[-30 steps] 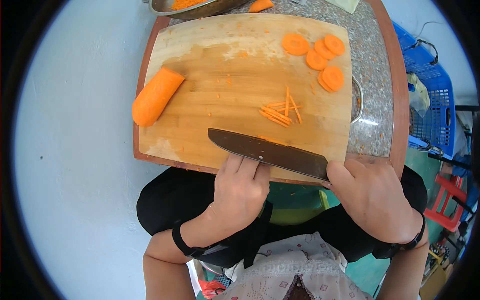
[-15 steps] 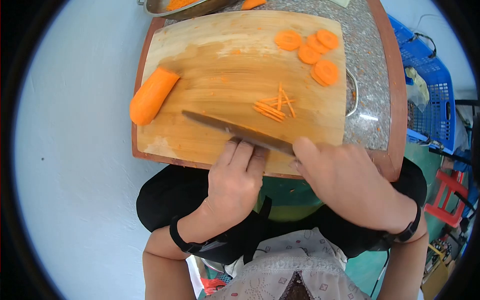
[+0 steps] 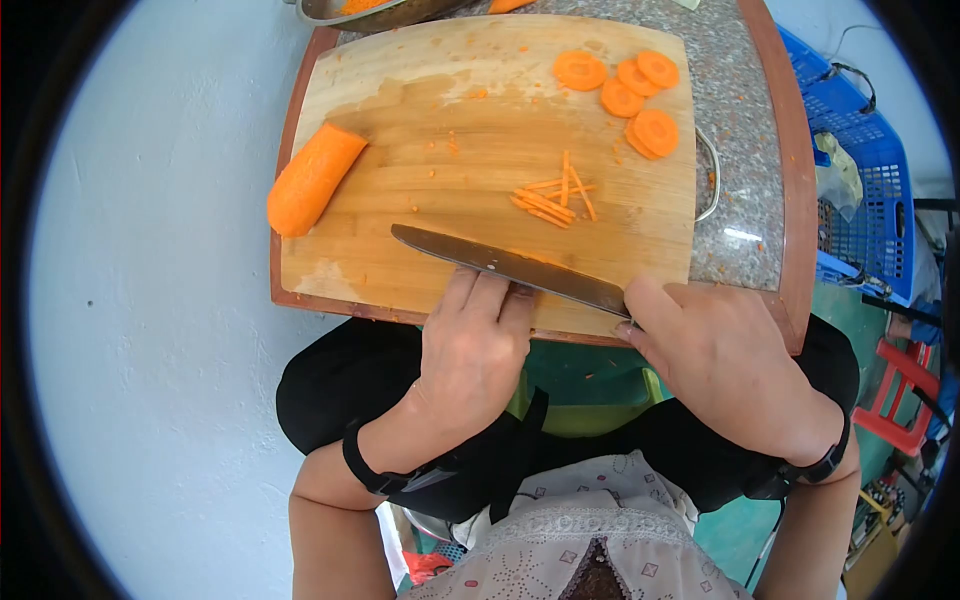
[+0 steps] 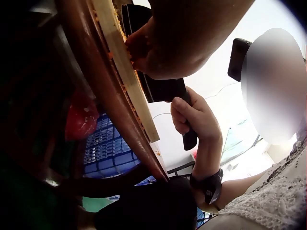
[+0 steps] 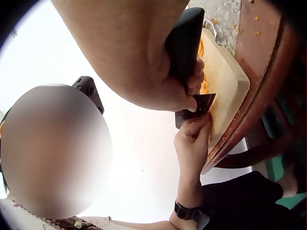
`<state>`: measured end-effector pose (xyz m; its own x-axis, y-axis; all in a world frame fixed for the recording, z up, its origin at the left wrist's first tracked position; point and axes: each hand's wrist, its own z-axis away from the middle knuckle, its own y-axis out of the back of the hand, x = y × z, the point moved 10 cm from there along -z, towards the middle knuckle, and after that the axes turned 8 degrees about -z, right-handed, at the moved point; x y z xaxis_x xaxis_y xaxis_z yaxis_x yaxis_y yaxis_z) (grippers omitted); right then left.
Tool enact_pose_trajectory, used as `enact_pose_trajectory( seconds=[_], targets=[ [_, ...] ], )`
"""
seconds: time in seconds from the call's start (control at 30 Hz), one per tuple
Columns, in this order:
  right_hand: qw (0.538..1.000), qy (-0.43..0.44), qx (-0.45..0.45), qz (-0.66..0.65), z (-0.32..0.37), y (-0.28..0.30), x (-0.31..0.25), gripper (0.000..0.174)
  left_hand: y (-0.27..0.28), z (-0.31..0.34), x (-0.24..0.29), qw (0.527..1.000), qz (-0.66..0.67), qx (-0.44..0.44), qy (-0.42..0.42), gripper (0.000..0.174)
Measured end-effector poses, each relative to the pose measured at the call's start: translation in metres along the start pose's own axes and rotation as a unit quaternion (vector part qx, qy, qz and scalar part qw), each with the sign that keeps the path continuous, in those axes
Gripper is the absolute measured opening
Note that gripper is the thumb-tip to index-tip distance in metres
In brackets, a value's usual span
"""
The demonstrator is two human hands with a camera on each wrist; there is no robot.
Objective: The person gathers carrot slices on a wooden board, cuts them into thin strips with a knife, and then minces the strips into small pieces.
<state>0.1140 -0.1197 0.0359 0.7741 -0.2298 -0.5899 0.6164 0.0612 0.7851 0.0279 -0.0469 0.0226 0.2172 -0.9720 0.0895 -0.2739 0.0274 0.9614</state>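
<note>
My right hand [image 3: 720, 350] grips the black handle of a broad, dark-bladed kitchen knife [image 3: 500, 265], also seen in the left wrist view as a knife handle [image 4: 190, 139]. The blade lies slantwise over the near part of a wooden cutting board [image 3: 380, 200]. Against the blade's near side, my left hand [image 3: 475, 345] rests its bent fingertips at the board's front edge; the blade hides what lies under them. Thin carrot strips [image 3: 545, 205] lie just beyond the blade. At the left is a thick carrot piece [image 3: 312, 185], and several round carrot slices [image 3: 580, 70] sit at the far right.
A metal pan [image 3: 400, 14] with shredded carrot stands beyond the board, beside another carrot piece [image 3: 508, 5]. The board lies on a speckled, brown-edged table [image 3: 750, 200]. A pale wall [image 3: 170, 250] borders the left; a blue plastic basket [image 3: 880, 210] and red stool [image 3: 895, 400] are at right.
The knife and right hand shifted up and left over the board by the middle frame, then slightly back right. The left hand stays by the blade. Strips, slices and thick carrot lie as before.
</note>
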Motion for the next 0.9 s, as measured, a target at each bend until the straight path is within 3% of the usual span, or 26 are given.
enact_pose_trajectory(
  seconds=[0.07, 0.27, 0.5, 0.7, 0.8, 0.9],
  targets=[
    [0.999, 0.028, 0.013, 0.024, 0.001, -0.001, -0.005, 0.013, -0.001, 0.001, -0.001, 1.000, 0.002, -0.002, 0.007, 0.028],
    [0.998, -0.020, -0.047, 0.031, -0.010, -0.012, -0.007, 0.021, -0.001, 0.003, -0.002, 1.000, 0.005, -0.005, 0.009, 0.031],
    [0.993, -0.032, 0.058, -0.095, -0.025, 0.017, 0.020, 0.025, 0.004, -0.003, -0.001, 0.999, 0.022, 0.012, 0.020, 0.044],
    [0.982, -0.006, 0.113, -0.154, -0.023, 0.032, 0.030, 0.027, -0.003, -0.019, -0.006, 0.995, 0.073, 0.059, 0.019, 0.034],
    [0.978, -0.021, 0.132, -0.162, -0.019, 0.037, 0.035, 0.027, 0.000, -0.027, -0.021, 0.977, 0.178, 0.084, 0.078, 0.023],
    [0.980, -0.011, 0.133, -0.146, -0.016, 0.033, 0.037, 0.028, 0.017, -0.027, -0.040, 0.974, 0.163, 0.115, 0.108, 0.016]
  ],
)
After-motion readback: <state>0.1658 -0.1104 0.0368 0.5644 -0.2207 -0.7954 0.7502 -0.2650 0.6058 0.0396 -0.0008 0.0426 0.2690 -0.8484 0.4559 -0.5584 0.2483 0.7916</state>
